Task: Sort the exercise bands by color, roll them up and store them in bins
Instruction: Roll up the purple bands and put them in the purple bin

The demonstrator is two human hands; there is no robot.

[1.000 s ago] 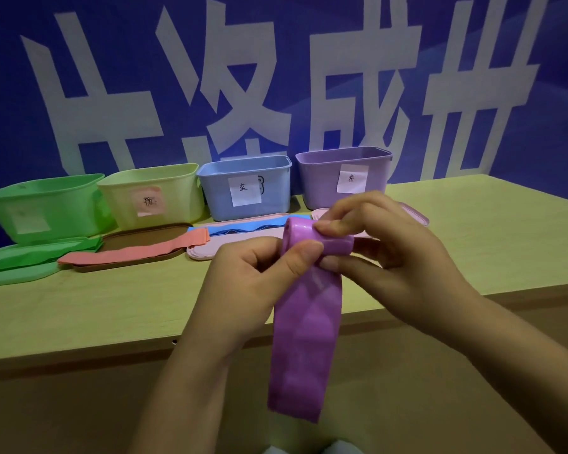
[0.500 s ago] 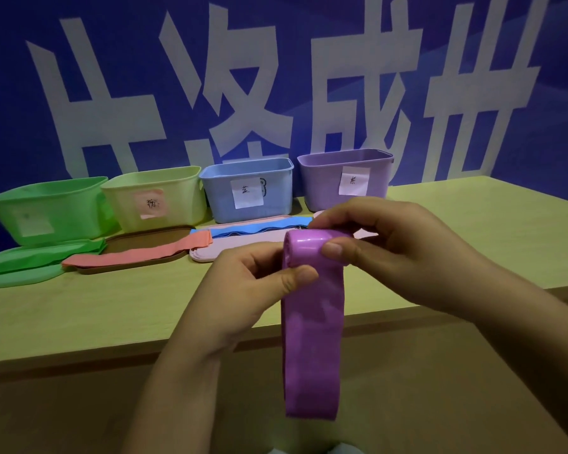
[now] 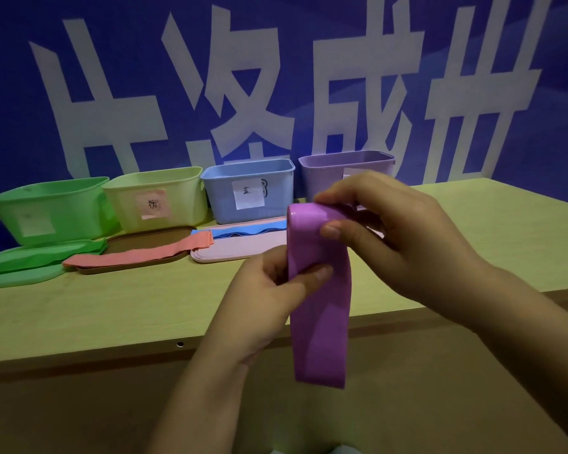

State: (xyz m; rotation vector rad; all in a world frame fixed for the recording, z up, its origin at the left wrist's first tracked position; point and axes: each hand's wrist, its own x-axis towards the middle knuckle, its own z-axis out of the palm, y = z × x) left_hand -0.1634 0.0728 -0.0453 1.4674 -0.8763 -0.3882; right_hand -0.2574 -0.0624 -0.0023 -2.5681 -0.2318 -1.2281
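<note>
A purple exercise band (image 3: 320,322) hangs in front of the table edge, its top end curled into a loose roll. My right hand (image 3: 394,237) pinches that roll from above with thumb and fingers. My left hand (image 3: 269,296) grips the band just below the roll, thumb across its front. Four bins stand in a row at the back: green (image 3: 46,208), pale yellow-green (image 3: 158,198), blue (image 3: 253,188) and purple (image 3: 322,168). A coral band (image 3: 138,253), a blue band (image 3: 243,231) and a green band (image 3: 40,255) lie flat in front of them.
Flat lids lie under the bands: a brown lid (image 3: 151,237), a pink lid (image 3: 240,250), and a green lid (image 3: 17,278). The wooden table (image 3: 112,309) runs left to right, its front edge just behind my hands. A blue wall with white characters stands behind.
The roll at the band's top has loosened and grown wider. The hanging tail is shorter. Both hands have kept hold and risen slightly toward the bins.
</note>
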